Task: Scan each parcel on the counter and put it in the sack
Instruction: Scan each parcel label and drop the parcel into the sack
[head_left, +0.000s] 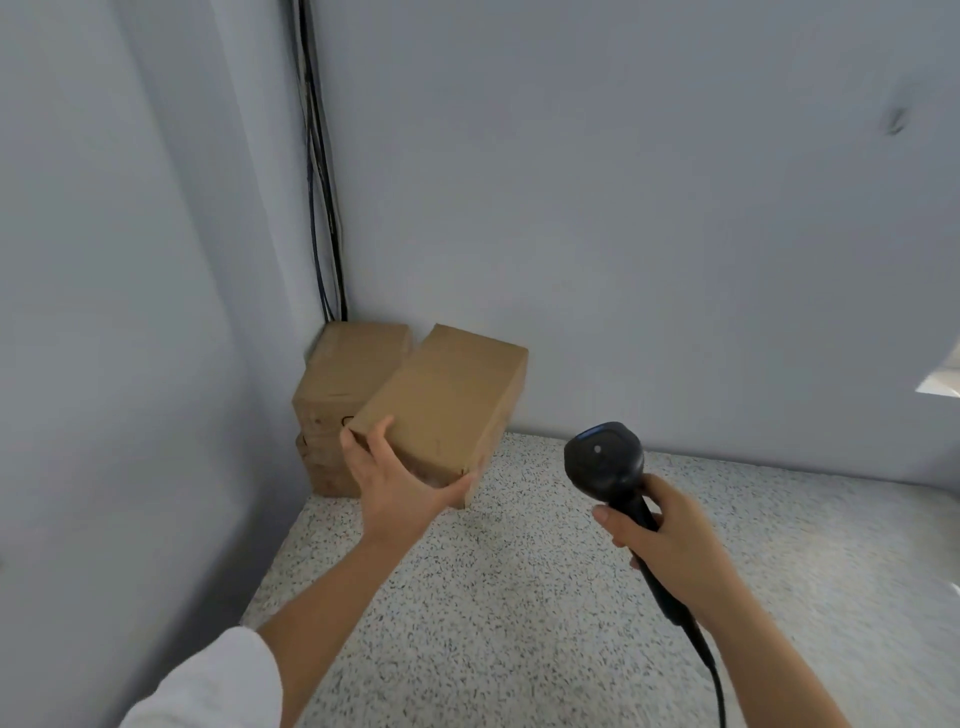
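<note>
My left hand (395, 483) grips the near end of a brown cardboard parcel (447, 405) and holds it tilted, lifted off the speckled counter (519, 597). Behind it in the corner stands a stack of two more cardboard parcels (348, 379), partly hidden by the held one. My right hand (670, 545) grips the handle of a black barcode scanner (605, 457), whose head rises to the right of the held parcel. The scanner's cable (706, 660) runs down under my right forearm. The sack is out of view.
Pale grey walls close the counter on the left and at the back. Dark cables (322, 182) run down the corner to the stacked parcels. A bright opening (940, 384) shows at the right edge.
</note>
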